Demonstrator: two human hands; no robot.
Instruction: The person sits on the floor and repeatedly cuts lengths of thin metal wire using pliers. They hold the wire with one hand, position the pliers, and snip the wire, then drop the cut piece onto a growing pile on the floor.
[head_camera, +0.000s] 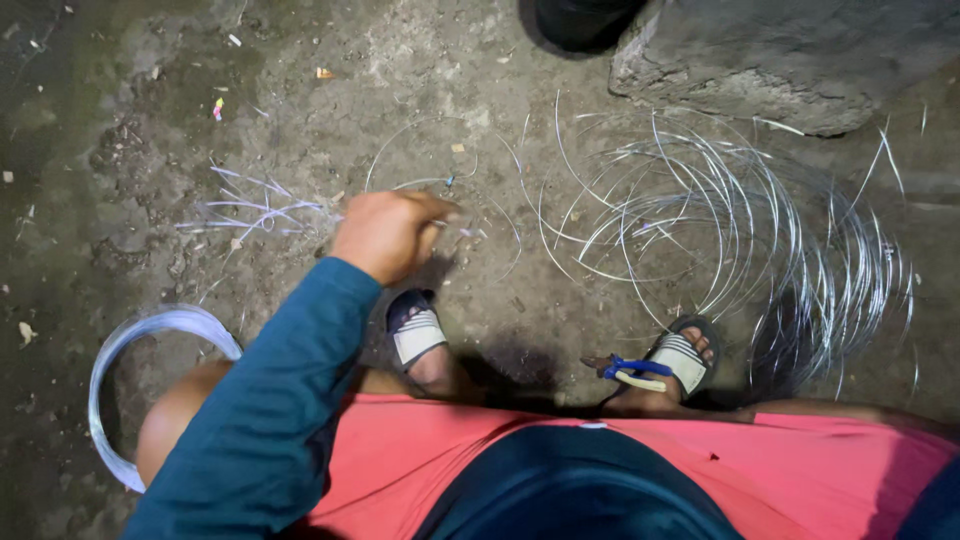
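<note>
My left hand (385, 235), at the end of a teal sleeve, is closed around a thin silvery wire loop (383, 150) that lies on the dirt ground ahead of it. The fingers pinch the wire near a small twisted joint. My right hand is out of sight. Blue-and-yellow-handled pliers (635, 370) lie by my right sandalled foot (685, 355). My left sandalled foot (418, 335) is just below the hand.
A big tangle of loose wire loops (750, 230) spreads over the ground at the right. A tight wire coil (150, 325) lies at the left beside my knee. Short cut wire pieces (250, 210) lie left of the hand. A rough stone block (790, 60) sits top right.
</note>
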